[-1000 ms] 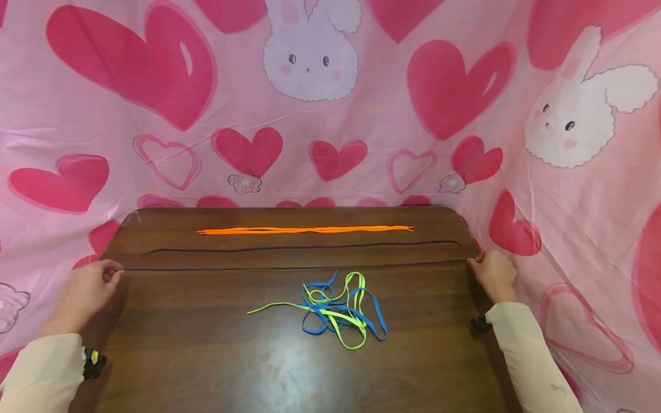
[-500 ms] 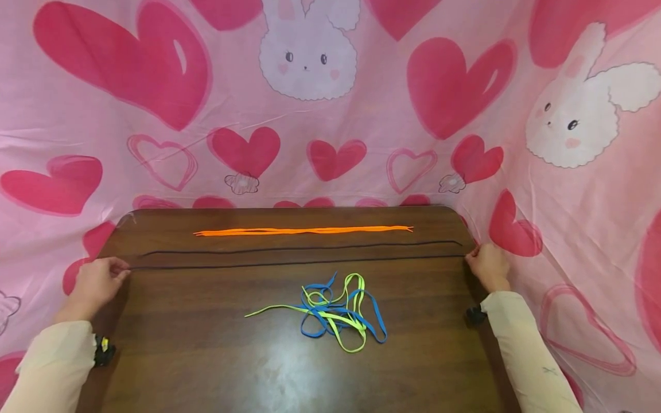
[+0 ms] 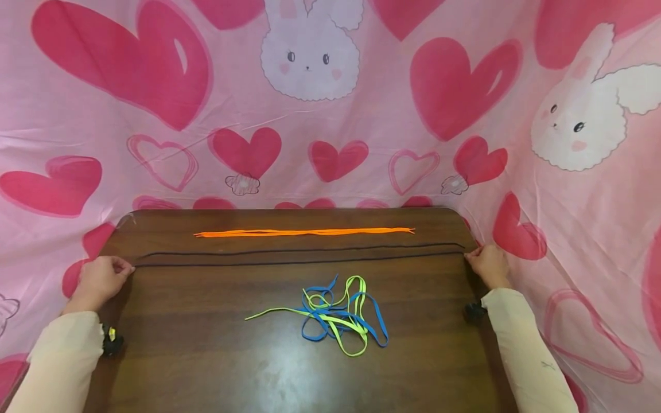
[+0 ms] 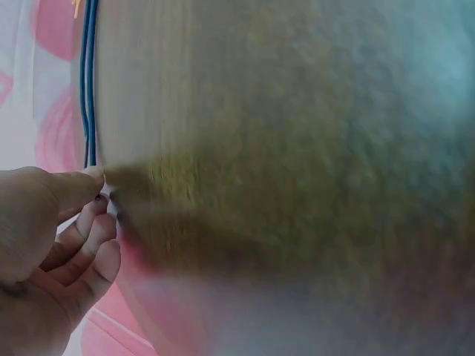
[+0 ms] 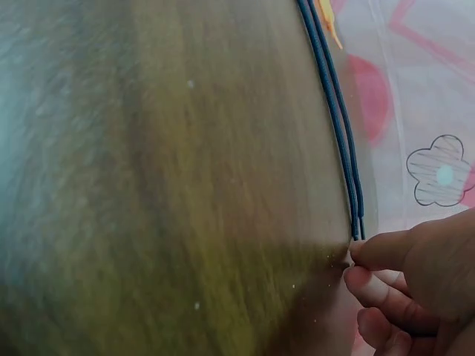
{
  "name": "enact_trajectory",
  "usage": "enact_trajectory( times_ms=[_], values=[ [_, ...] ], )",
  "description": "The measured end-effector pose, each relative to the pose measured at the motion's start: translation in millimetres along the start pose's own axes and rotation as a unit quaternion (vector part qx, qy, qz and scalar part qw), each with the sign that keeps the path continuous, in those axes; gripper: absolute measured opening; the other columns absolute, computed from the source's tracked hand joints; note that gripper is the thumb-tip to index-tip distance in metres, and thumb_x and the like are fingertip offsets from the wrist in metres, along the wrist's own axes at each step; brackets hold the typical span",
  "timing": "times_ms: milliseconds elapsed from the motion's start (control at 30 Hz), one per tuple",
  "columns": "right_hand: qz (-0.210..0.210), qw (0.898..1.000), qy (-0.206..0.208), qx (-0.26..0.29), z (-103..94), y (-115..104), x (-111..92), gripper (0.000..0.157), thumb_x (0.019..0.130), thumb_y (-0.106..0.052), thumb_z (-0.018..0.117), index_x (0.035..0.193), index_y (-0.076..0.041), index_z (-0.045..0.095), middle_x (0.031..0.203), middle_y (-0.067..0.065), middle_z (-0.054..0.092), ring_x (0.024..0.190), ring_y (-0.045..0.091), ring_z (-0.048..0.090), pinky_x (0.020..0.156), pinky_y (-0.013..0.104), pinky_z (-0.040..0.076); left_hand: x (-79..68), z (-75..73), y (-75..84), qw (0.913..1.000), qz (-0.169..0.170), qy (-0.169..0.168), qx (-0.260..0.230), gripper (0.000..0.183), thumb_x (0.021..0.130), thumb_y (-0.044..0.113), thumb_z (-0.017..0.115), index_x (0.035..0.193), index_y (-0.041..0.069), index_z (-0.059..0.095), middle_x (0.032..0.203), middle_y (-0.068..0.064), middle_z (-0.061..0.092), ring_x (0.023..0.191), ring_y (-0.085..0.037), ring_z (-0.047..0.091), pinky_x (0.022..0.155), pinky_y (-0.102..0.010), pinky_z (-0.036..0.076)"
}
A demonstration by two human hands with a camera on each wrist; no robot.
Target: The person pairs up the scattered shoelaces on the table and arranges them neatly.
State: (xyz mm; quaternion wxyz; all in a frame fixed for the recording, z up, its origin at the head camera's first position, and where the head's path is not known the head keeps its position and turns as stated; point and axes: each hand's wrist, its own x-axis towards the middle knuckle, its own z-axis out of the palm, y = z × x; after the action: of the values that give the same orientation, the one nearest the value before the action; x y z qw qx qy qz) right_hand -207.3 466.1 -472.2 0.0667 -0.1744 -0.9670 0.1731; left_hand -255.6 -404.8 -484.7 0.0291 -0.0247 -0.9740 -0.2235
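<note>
Evidently a pink heart-and-rabbit cloth (image 3: 382,115) is hanging behind everything, and a brown counter (image 3: 206,355) is filling the space beneath it. Stretching across the counter's far part, the front dark lace (image 3: 299,262) is running nearly straight from side to side, just in front of a second dark lace (image 3: 310,250). Orange laces (image 3: 382,230) are lying beyond both, while a blue lace (image 3: 380,319) and a yellow-green lace (image 3: 338,320) are tangling together near the middle. The front dark lace is looking light, soft and limp, so I'm judging its two ends the right places to hold. The left hand (image 3: 100,279) is pinching one end between its fingertips; the right hand (image 3: 489,267) is pinching the other likewise.
</note>
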Motion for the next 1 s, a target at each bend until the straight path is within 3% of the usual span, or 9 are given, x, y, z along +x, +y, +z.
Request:
enact_trajectory(
  times_ms=[133, 367, 633, 833, 1000],
  values=[
    [0.012, 1.0, -0.004, 0.005, 1.5, -0.2, 2.8, 0.032, 0.092, -0.026, 0.068, 0.087, 0.004, 0.076, 0.092, 0.029, 0.071, 0.082, 0.047, 0.062, 0.061, 0.046, 0.046, 3.7, 1.4, 1.8, 1.0, -0.009, -0.001, -0.003, 0.019, 0.091, 0.007, 0.068, 0.081, -0.008, 0.066, 0.067, -0.013, 0.064, 0.061, -0.024, 0.054, 0.056, -0.033, 0.039],
    [0.035, 0.999, -0.011, 0.011, 3.6, -2.3, 7.7, 0.035, 0.093, -0.029, 0.066, 0.091, 0.005, 0.075, 0.098, 0.03, 0.07, 0.091, 0.051, 0.061, 0.067, 0.051, 0.048, 7.0, 4.7, 6.3, 0.9993, -0.005, 0.037, -0.009, 0.022, 0.091, 0.008, 0.067, 0.078, -0.01, 0.068, 0.064, -0.016, 0.066, 0.057, -0.019, 0.052, 0.057, -0.037, 0.038],
    [0.046, 0.998, -0.026, 0.034, 4.1, -8.0, 10.3, 0.036, 0.095, -0.029, 0.065, 0.088, 0.005, 0.074, 0.092, 0.027, 0.07, 0.079, 0.04, 0.062, 0.061, 0.047, 0.047, 10.5, 6.7, 12.6, 0.9974, -0.052, 0.046, -0.022, 0.028, 0.094, 0.013, 0.065, 0.082, -0.013, 0.068, 0.065, -0.019, 0.066, 0.065, -0.034, 0.056, 0.06, -0.04, 0.037],
    [0.062, 0.997, -0.029, 0.045, 5.9, -11.5, 12.8, 0.036, 0.095, -0.03, 0.063, 0.09, 0.005, 0.074, 0.095, 0.027, 0.07, 0.083, 0.041, 0.061, 0.066, 0.05, 0.047, 12.9, 9.1, 14.1, 0.9959, -0.06, 0.064, -0.023, 0.028, 0.093, 0.013, 0.065, 0.081, -0.012, 0.069, 0.068, -0.023, 0.067, 0.07, -0.045, 0.058, 0.062, -0.048, 0.04],
    [0.067, 0.996, -0.027, 0.051, 7.8, -12.0, 15.5, 0.037, 0.096, -0.03, 0.063, 0.093, 0.005, 0.075, 0.1, 0.028, 0.07, 0.089, 0.044, 0.061, 0.07, 0.053, 0.047, 15.8, 11.3, 13.1, 0.9954, -0.066, 0.066, -0.022, 0.027, 0.094, 0.014, 0.065, 0.082, -0.011, 0.069, 0.07, -0.023, 0.067, 0.074, -0.046, 0.057, 0.067, -0.055, 0.04]
  ],
)
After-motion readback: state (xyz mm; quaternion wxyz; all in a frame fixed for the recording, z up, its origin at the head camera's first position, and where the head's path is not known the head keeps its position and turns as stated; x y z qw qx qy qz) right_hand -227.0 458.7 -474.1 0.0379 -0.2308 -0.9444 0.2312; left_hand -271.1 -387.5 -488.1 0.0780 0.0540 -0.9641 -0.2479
